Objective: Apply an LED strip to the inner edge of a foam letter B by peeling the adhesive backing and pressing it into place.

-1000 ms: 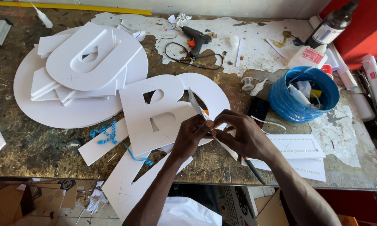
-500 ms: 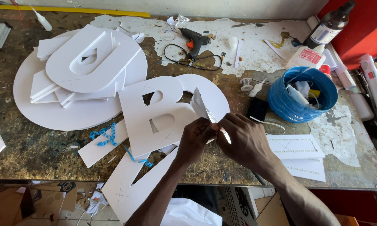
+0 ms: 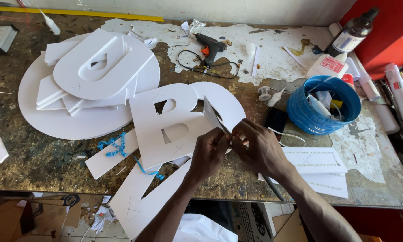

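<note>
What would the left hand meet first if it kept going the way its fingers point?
Probably the right hand: the left hand points rightward, its fingertips already meeting the other hand's at the thin white strip both pinch.

Pretty beat-up desk (image 3: 40, 166): white foam disc (image 3: 76, 127) far left, foam letter cutout (image 3: 165, 125) mid-front, glue gun (image 3: 210, 45) at the back edge, blue bucket (image 3: 304, 118) right.

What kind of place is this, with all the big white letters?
Probably a sign-making workshop. Big white cut-out letters lie on a worn, paint-spattered workbench, with a glue gun and a blue tub of odds and ends.
</note>
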